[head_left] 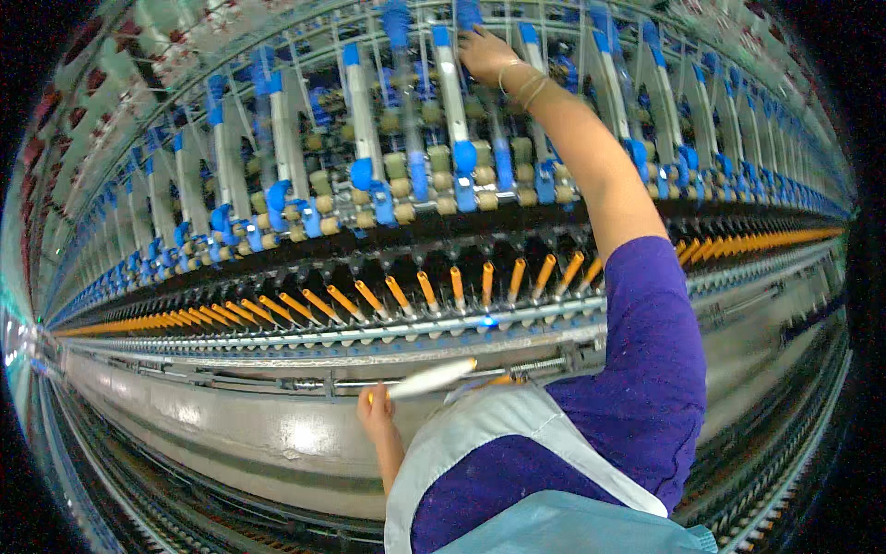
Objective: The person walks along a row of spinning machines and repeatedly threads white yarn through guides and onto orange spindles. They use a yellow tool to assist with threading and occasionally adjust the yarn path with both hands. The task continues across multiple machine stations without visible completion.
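Observation:
Low in front of my body, my left hand [377, 412] is closed around one end of a bobbin [429, 379] wound with white yarn, its orange tube tip showing at the far end. My right arm stretches up across the spinning frame. My right hand [487, 57] is at the upper rail, beside a blue-topped part [468, 13]; its fingers are blurred and partly hidden, and I cannot tell whether they grip anything. Below that arm runs a row of upright orange tubes [487, 282].
Grey drafting arms [360, 102] with blue ends stand in a long row above pale rollers [401, 187]. A metal rail [369, 343] runs under the tubes. Shiny floor [305, 434] lies beside me, and another machine row [212, 517] is behind. A small blue light [487, 321] glows on the rail.

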`<action>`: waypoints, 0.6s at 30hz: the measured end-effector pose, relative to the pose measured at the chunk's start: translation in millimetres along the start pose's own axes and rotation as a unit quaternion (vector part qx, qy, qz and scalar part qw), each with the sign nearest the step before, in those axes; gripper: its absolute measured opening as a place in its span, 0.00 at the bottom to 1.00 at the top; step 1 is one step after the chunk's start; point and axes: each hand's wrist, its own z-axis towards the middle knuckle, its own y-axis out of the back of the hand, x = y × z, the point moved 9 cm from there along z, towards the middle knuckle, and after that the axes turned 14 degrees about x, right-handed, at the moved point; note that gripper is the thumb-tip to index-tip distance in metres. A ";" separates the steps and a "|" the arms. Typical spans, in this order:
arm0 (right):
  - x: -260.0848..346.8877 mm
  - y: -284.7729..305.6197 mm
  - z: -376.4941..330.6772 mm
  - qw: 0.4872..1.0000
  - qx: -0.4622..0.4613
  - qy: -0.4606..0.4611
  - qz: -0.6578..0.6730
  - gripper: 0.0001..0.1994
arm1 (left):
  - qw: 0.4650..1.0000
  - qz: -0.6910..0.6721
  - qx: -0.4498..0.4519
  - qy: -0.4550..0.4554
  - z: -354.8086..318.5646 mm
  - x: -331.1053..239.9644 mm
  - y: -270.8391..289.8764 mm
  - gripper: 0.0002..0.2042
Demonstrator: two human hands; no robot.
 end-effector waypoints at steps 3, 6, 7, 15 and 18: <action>-1.8 -33.4 22.5 0.999 0.035 -0.023 0.028 0.18 | 0.998 -0.038 -0.053 -0.004 -28.3 -0.2 27.7 0.09; -6.8 -38.0 34.9 0.999 0.004 -0.030 0.035 0.17 | 0.993 0.004 -0.115 0.000 -44.1 -0.7 41.7 0.11; -9.3 -42.9 37.4 0.998 0.036 -0.027 0.040 0.16 | 0.991 0.002 -0.135 -0.003 -45.3 -0.1 44.2 0.11; -12.1 15.6 -71.1 0.962 -0.110 0.061 0.243 0.08 | 0.988 -0.069 -0.138 -0.029 -54.1 -6.2 70.3 0.13; 41.0 14.0 -111.1 0.954 -0.041 0.222 0.199 0.11 | 0.996 -0.008 -0.088 -0.015 -42.0 -11.6 68.6 0.13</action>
